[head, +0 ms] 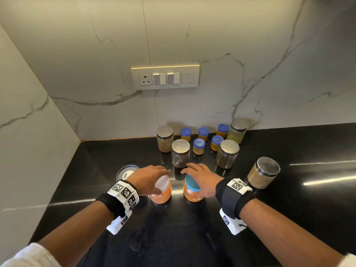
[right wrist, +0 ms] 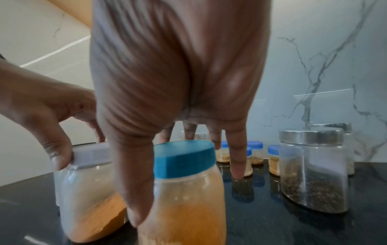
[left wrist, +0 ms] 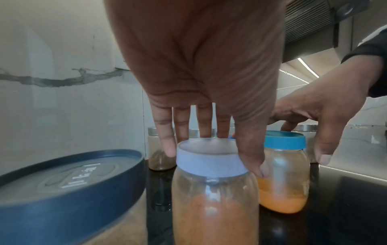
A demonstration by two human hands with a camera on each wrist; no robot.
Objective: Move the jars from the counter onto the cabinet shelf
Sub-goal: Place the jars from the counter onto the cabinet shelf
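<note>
Two plastic jars of orange powder stand side by side on the black counter. My left hand reaches down over the pale-lidded jar. Its thumb presses the lid rim, and the fingers hang down behind the lid. My right hand hovers over the teal-lidded jar. In the right wrist view its thumb hangs beside the teal-lidded jar, and the fingers stretch past the lid without gripping. No cabinet shelf is in view.
A wide container with a dark blue lid sits left of my left hand. Behind stand several steel-lidded glass jars and several small blue-lidded jars; another steel-lidded jar is at the right. A marble side wall closes the left.
</note>
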